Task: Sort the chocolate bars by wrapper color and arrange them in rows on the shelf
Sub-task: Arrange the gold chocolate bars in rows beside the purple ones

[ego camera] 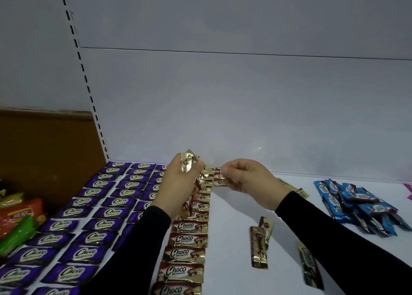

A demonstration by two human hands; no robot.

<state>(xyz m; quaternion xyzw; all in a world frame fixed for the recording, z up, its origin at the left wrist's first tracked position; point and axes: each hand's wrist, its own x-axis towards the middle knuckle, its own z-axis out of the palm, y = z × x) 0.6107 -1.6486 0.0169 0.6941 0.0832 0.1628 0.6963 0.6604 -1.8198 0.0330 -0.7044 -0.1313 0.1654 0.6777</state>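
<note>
Both hands grip gold bars: left hand a bunch, right hand pinching one.

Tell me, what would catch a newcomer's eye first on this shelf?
Probably the two hands at centre: the left hand grips a bunch of gold bars while the right hand pinches another gold bar at the far end of the gold row. Neat purple rows fill the left, and a loose blue pile lies at right.
</note>
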